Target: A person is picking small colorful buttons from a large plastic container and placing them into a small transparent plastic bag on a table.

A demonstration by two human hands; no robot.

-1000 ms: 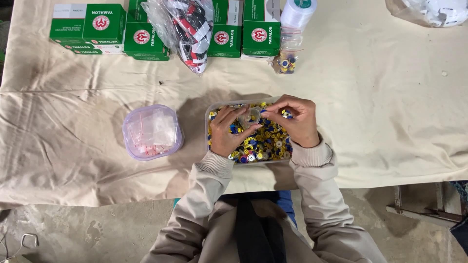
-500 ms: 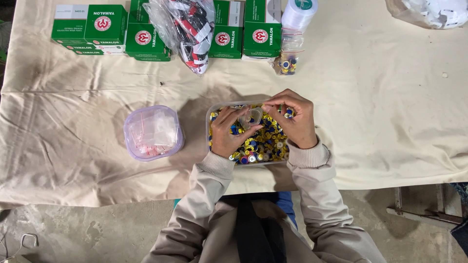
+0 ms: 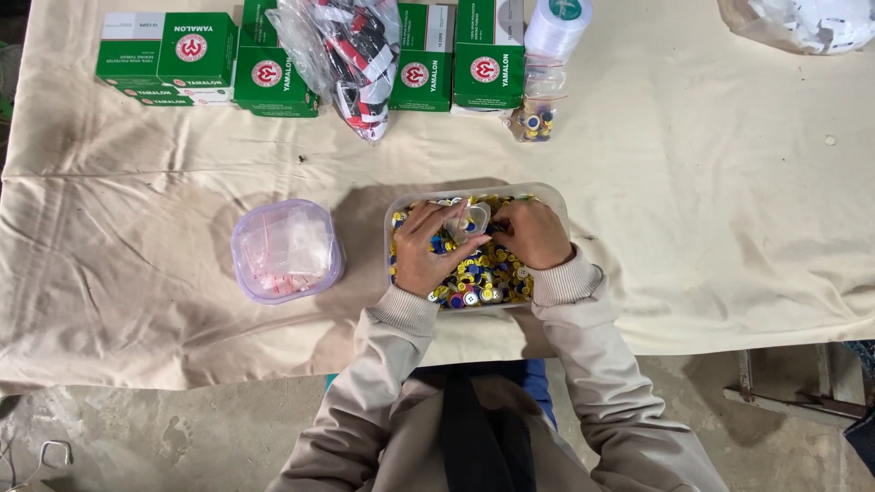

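Hands first: my left hand (image 3: 427, 248) and my right hand (image 3: 536, 233) are both inside the clear plastic tub (image 3: 558, 202), close together over the heap of small round pieces (image 3: 481, 279) in blue, yellow and white. Between them I see a small clear bag (image 3: 470, 219). The fingers of both hands are closed on its edges, the left from one side and the right from the other, so I judge that each hand pinches the bag and holds its mouth. I cannot tell if a piece is also between the fingers; it is too small to see.

I judge the step in hand to be the filling of this bag with pieces from the tub. The next move, I think, calls for one hand to keep the bag mouth open while the other picks single pieces with the fingertips, because the pieces are small and lie in a loose pile.

Just to the left of the tub, apart from it, stands a round clear container (image 3: 286, 251) with flat clear bags inside. Farther away, at the far edge of the cloth-covered table (image 3: 693, 182), a filled small bag (image 3: 538, 117) of the same pieces lies below a white spool (image 3: 558, 25). Near it stand green boxes (image 3: 488, 64) in a row, with a plastic bag of red and white items (image 3: 350, 55) among them.
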